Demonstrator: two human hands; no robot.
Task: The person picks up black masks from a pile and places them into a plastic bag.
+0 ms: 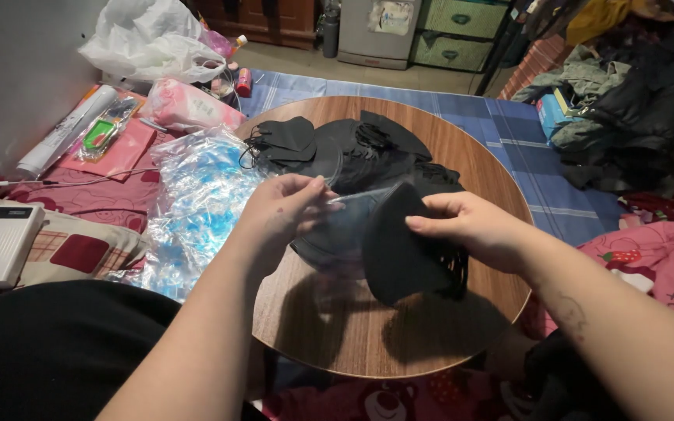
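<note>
Only one view on my end — head cam, worn, pitched steeply down and forward. It sits close above the grip: both forearms enter from the bottom edge, left hand (286, 209) and right hand (473, 228) meeting near frame centre. Round wooden table (462, 148) lies directly under and beyond the grip, filling mid-frame. Left of the grip, floor bedding and a heap of clear plastic bags (196, 210); far beyond it, the top edge catches cabinets (454, 31) — no second view to overlap.

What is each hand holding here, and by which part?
Right hand pinches black face mask at its top edge; left hand holds clear plastic sleeve by its mouth.
</note>
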